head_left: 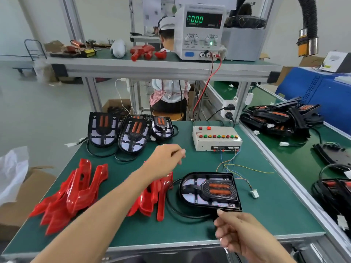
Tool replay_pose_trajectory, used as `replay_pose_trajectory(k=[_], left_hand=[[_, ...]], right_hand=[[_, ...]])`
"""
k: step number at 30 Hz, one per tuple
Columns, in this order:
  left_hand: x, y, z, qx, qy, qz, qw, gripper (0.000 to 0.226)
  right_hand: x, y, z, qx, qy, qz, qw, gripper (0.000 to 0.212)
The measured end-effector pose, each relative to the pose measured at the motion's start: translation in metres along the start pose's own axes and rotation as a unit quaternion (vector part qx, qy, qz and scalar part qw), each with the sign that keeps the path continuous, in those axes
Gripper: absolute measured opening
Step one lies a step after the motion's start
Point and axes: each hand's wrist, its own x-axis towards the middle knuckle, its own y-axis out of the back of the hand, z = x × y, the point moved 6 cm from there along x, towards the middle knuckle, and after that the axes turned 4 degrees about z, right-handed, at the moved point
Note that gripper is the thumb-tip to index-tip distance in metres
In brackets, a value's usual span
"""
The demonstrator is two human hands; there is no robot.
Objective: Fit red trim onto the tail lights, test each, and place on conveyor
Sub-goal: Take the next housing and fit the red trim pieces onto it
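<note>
Tail light (209, 190) is lying flat on the green bench (256, 211) in the lower centre of the frame, its two orange strips facing up and its black cable looping off to the left.

Right hand (239, 232) is sitting at the lower right, just below the light's near edge. Its fingers are loosely curled and the thumb tip is pointing up at the black rim, very close to it; whether it is touching cannot be told, and nothing is showing in its grip.

Left hand (167, 158) is reaching across the middle of the frame, above the bench. Its fingers are curled inward with blur around them, and nothing can be seen between them. It is hovering up and to the left of the light, well apart from it.

Red trims (76, 192) are piling at the lower left, with a second heap (152, 198) lying under the left forearm, just beside the light's cable.

Three more lights (131, 131) are sitting at the bench's far edge. A test box (216, 137) with coloured buttons is standing to the upper right of the left hand, its thin wires trailing towards the light. More lights (281, 118) are stacked on the conveyor (296, 158) at the right.
</note>
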Motion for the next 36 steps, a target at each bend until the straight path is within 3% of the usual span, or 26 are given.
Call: replay_pose_trajectory(k=[4, 7, 13, 17, 21, 25, 31, 34, 36], left_hand=[[-0.025, 0.048, -0.033, 0.046, 0.041, 0.032, 0.998, 0.025], [-0.043, 0.061, -0.049, 0.078, 0.077, 0.035, 0.993, 0.021], [-0.066, 0.067, -0.052, 0.085, 0.076, 0.057, 0.992, 0.017], [-0.080, 0.064, -0.057, 0.082, 0.077, 0.063, 0.992, 0.018], [-0.090, 0.058, -0.065, 0.064, 0.081, 0.062, 0.993, 0.017], [-0.094, 0.052, -0.067, 0.048, 0.065, 0.057, 0.995, 0.013], [-0.095, 0.049, -0.063, 0.050, 0.056, 0.063, 0.995, 0.013], [-0.094, 0.050, -0.059, 0.054, 0.058, 0.091, 0.993, 0.013], [-0.092, 0.054, -0.052, 0.029, 0.062, 0.129, 0.989, 0.016]], right_hand=[[0.001, -0.036, -0.022, -0.108, 0.127, 0.012, 0.986, 0.020], [0.001, -0.079, -0.041, -0.213, 0.212, 0.014, 0.954, 0.021], [0.001, -0.144, -0.073, -0.326, 0.318, 0.067, 0.888, 0.050], [0.012, -0.160, -0.078, -0.376, 0.314, 0.100, 0.866, 0.055], [0.026, -0.161, -0.069, -0.417, 0.287, 0.106, 0.856, 0.044], [0.031, -0.158, -0.061, -0.368, 0.259, 0.065, 0.891, 0.029], [0.028, -0.132, -0.066, -0.304, 0.249, 0.086, 0.915, 0.033], [0.019, -0.106, -0.071, -0.300, 0.277, 0.094, 0.908, 0.028], [0.010, -0.082, -0.077, -0.335, 0.323, 0.092, 0.880, 0.018]])
